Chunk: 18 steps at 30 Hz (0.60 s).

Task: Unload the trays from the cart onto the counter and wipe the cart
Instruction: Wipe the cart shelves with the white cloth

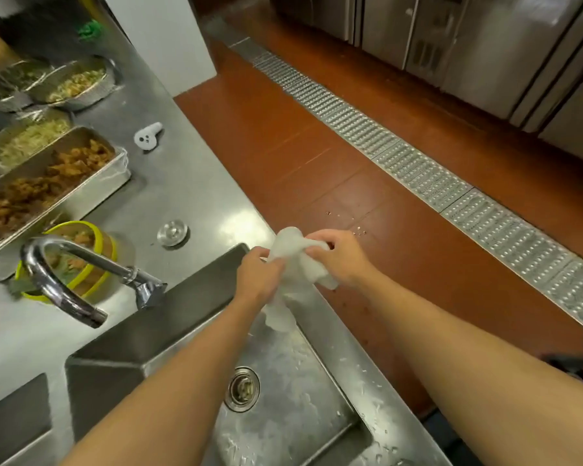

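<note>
A wet white cloth point(292, 250) is bunched between both hands over the far right corner of the steel sink point(293, 398). My left hand point(258, 275) grips its left part, and a limp end hangs down below it. My right hand point(335, 255) grips the cloth's right part. On the steel counter point(182, 183) to the left stands a rectangular tray point(111, 176) of fried brown food, with several round metal bowls of food point(78, 84) behind it. No cart is in view.
A chrome tap point(81, 264) curves over the sink's left side. Behind it stands a yellow-rimmed round container point(91, 260). A round metal sink plug point(172, 232) and a small white object point(147, 136) lie on the counter. Red floor with a metal drain grate point(418, 166) runs right; steel cabinets point(485, 45) beyond.
</note>
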{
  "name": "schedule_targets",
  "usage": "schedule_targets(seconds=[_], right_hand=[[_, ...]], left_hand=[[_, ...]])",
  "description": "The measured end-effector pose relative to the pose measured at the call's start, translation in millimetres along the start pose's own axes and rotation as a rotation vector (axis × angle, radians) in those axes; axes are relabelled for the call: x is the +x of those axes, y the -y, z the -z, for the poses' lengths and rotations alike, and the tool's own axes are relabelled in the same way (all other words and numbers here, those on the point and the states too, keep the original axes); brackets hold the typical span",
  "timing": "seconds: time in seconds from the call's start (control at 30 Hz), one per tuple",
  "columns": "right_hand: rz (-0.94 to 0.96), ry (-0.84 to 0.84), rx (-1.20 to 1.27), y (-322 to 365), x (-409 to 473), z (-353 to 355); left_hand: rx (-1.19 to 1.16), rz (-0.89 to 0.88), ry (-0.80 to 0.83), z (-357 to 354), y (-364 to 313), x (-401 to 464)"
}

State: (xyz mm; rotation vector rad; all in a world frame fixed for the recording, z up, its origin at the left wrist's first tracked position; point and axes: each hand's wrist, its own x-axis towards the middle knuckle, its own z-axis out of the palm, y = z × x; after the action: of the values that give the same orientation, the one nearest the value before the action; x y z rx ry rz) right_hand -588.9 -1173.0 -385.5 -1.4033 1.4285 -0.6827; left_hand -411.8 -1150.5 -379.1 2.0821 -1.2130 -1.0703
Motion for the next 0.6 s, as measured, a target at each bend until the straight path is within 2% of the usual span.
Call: schedule_targets(seconds=[0.07,0.17,0.23,0.3,0.37,0.47,0.53,0.6], right_hand=[[0.028,-0.062,0.034,14.6,-42.4,35.8],[0.067,-0.127,0.017,35.9,-124.5,92.3],[0.052,-0.215,-0.018,46.8,-185.3,128.1],[0.019,-0.338,-0.021,52.0,-259.7,161.4],[-0.017,-0.454,0.014,54.6,-336.3,187.6],[-0.077,-0.537,0.036,53.6,-438.9,210.2],[-0.13,-0.564,-0.028,48.9,-501.4,221.8],[-0.16,-0.572,-0.116,38.6,-555.4,233.7]], left_hand=[[-0.097,-0.063,0.085,4.1,-31.6,-32.5],[-0.161,-0.099,0.37,7.2,-71.0,-84.5],[-0.038,-0.199,0.52,8.7,-95.4,-124.3],[0.111,-0.407,0.607,3.9,-118.4,-173.6],[0.165,-0.576,0.666,-9.3,-138.4,-226.9],[0.286,-0.829,0.682,-37.6,-151.6,-306.7],[0.48,-1.034,0.701,-57.7,-153.5,-362.1],[0.698,-1.251,0.641,-77.1,-154.5,-407.8]])
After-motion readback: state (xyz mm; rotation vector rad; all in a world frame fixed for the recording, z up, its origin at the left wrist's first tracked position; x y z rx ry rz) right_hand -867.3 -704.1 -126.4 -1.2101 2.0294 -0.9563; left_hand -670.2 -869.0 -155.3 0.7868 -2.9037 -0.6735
